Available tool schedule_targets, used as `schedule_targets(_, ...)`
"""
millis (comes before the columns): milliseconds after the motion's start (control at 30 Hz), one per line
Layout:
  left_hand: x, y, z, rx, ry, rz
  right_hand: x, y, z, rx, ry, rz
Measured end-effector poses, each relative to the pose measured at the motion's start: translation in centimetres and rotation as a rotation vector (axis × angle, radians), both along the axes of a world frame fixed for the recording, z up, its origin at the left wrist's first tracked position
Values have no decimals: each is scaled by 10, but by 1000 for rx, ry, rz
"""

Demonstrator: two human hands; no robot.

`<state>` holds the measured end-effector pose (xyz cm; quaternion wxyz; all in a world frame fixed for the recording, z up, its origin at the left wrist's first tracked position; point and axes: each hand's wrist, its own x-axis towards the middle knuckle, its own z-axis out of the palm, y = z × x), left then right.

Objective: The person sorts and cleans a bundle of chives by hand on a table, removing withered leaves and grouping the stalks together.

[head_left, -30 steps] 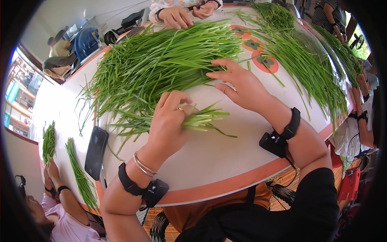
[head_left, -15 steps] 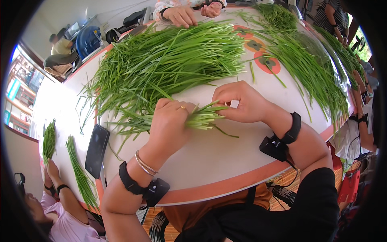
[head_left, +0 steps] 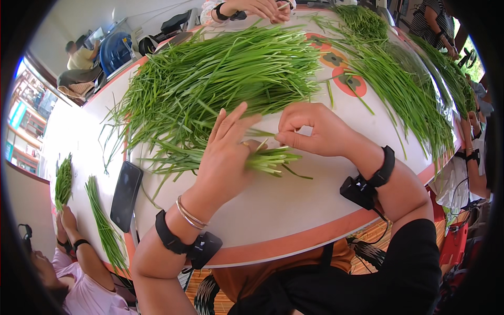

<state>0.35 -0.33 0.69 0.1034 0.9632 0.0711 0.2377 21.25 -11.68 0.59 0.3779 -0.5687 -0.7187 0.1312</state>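
Note:
My left hand (head_left: 227, 149), some of its fingers raised and smeared by motion, keeps a small bunch of garlic chives (head_left: 273, 160) in its grip. The cut pale ends stick out on the right side, and the leaves trail leftward onto the table. Beside those ends, my right hand (head_left: 315, 130) is closed in a pinch, its thumb and forefinger at the tip of a single chive stalk (head_left: 264, 133). Beyond both hands lies a large heap of garlic chives (head_left: 226, 73), its leaves pointing left.
A black phone (head_left: 126, 195) lies left of my forearm on the white table (head_left: 294, 210). More chives (head_left: 399, 89) spread along the right side, and a thin bundle (head_left: 106, 223) rests at the left. Co-workers' hands (head_left: 257, 8) show across the table and at both sides.
My left fingers have lifted and opened partly from around the bunch. My right hand stays pinched in nearly the same place. The hands across the table have drawn together, away from the heap.

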Motion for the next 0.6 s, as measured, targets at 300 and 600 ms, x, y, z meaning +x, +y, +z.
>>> schedule_targets(300,-3,4,-10,-168,129,-122,16,2,-9,-133,-178,-474)
schedule_targets(600,-1,-7,4,-365,217,77,5,0,-1,-116,-238,-311)
